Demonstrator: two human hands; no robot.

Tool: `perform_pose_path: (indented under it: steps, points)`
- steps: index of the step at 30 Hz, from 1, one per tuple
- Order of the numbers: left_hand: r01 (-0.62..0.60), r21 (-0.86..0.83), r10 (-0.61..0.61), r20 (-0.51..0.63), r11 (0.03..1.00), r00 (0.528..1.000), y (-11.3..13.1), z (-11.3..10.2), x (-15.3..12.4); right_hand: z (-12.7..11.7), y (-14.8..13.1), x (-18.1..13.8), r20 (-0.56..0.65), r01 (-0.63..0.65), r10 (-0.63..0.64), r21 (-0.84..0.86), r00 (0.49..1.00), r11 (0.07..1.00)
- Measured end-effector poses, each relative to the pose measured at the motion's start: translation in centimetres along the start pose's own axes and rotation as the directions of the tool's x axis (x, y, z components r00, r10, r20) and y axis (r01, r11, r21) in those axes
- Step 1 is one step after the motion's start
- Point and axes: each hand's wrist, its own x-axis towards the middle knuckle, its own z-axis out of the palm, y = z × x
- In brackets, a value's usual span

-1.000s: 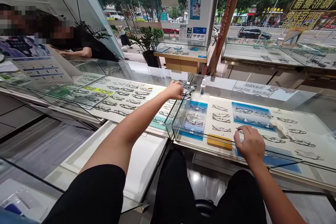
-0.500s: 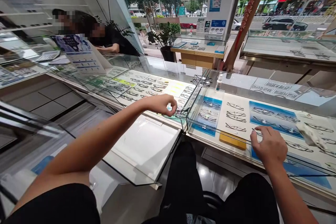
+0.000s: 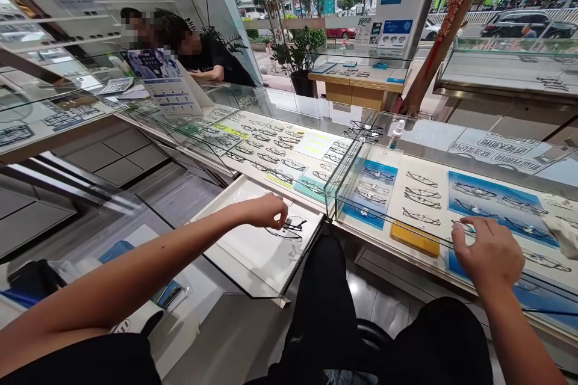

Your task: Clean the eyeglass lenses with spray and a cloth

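A pair of dark-rimmed eyeglasses [image 3: 292, 230] is pinched at one side by my left hand [image 3: 267, 212], over the white drawer panel [image 3: 253, 255] that is pulled out of the counter. Whether the eyeglasses touch the panel I cannot tell. My right hand [image 3: 490, 255] rests at the front edge of the glass counter, its fingers loosely bent and the thumb apart from them, with nothing seen in it. Under the glass near it lie several eyeglass frames on a blue mat [image 3: 497, 195].
More frames lie in rows inside the left display case [image 3: 266, 144]. A spray bottle [image 3: 396, 134] and stacked eyeglasses [image 3: 363, 130] stand on the glass top. A yellow case [image 3: 414, 238] lies inside. Another person [image 3: 217, 60] leans on the counter behind a desk calendar [image 3: 165, 81].
My left hand has moved down and left with the eyeglasses, from the display case corner to over the drawer panel. The right hand stays at the counter edge. The view has shifted slightly.
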Motion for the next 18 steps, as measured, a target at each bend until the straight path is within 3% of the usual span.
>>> perform_pose_path:
  steps: [5,10,18]
  points:
    - [0.002,0.056,0.009,-0.201,0.998,0.979,-3.3,1.7,2.4,-0.1,0.1,0.0,0.012,0.002,-0.002,0.009,1.000,1.000]
    - [0.062,0.086,-0.023,-0.398,0.994,0.917,-6.3,1.9,4.9,-0.2,0.1,-0.1,0.041,-0.028,0.027,0.009,0.999,1.000]
    - [0.098,0.146,-0.015,-0.488,0.984,0.872,-9.9,1.6,8.2,-0.4,0.1,0.1,0.052,-0.084,0.082,0.025,0.995,0.996]
